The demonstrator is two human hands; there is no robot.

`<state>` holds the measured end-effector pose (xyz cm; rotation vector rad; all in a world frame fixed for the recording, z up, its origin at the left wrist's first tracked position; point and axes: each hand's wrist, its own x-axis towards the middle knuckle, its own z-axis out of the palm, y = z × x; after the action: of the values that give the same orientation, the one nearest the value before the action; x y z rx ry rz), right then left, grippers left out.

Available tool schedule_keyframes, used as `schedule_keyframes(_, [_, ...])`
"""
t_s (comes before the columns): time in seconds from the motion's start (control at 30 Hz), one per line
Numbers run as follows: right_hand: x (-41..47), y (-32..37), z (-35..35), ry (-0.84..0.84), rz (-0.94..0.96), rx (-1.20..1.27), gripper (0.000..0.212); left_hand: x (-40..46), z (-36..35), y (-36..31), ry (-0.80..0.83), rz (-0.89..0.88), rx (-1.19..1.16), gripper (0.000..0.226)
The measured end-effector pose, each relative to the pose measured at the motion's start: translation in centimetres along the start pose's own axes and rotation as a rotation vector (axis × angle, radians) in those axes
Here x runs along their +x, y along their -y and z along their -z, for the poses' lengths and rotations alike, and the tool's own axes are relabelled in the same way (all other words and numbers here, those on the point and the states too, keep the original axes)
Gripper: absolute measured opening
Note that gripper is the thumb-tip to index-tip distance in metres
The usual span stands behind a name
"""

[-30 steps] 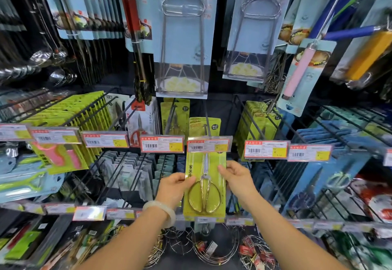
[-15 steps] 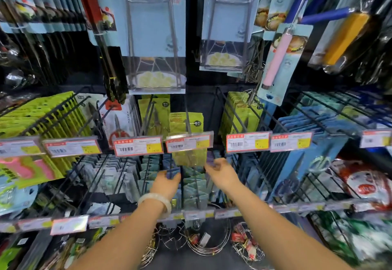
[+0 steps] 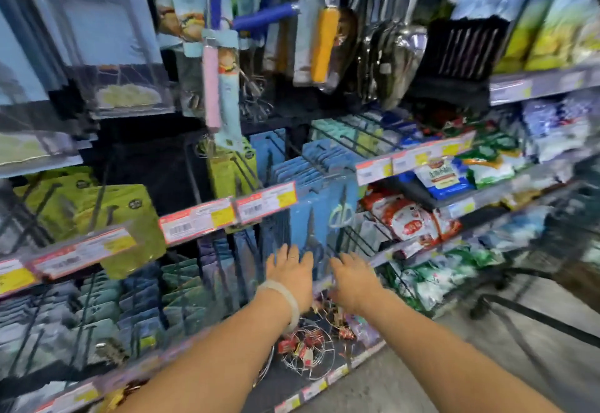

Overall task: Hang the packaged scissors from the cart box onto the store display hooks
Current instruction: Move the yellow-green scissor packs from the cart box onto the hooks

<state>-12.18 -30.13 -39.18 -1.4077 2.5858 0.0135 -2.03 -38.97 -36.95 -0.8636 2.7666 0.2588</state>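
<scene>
Both hands are held out empty before the hook display, palms down.

The left hand (image 3: pixel 290 271), with a pale bangle (image 3: pixel 281 295) on its wrist, is stretched toward the hanging blue packs (image 3: pixel 311 218), fingers spread loosely and nothing gripped; whether the fingertips touch the packs cannot be told through the blur. The right hand (image 3: pixel 352 278) is held just beside it, fingers likewise splayed and empty. The yellow-green scissors pack (image 3: pixel 130 214) is seen hanging on a display hook (image 3: pixel 100 198) well to the left of both hands, behind the row of price tags (image 3: pixel 227 216). Wire baskets (image 3: pixel 305 347) are set on the low shelf beneath the forearms. Bagged goods (image 3: pixel 409 218) are stacked on the shelves to the right.
</scene>
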Motion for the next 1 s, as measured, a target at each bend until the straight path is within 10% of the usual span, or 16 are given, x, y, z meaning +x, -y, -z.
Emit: schedule_keyframes(1.0, [-14.9, -59.3, 3.4, -0.014, -1.0, 0.172, 0.049, 22.8, 0.1, -63.6, 0.09, -0.928, 0.329, 0.066])
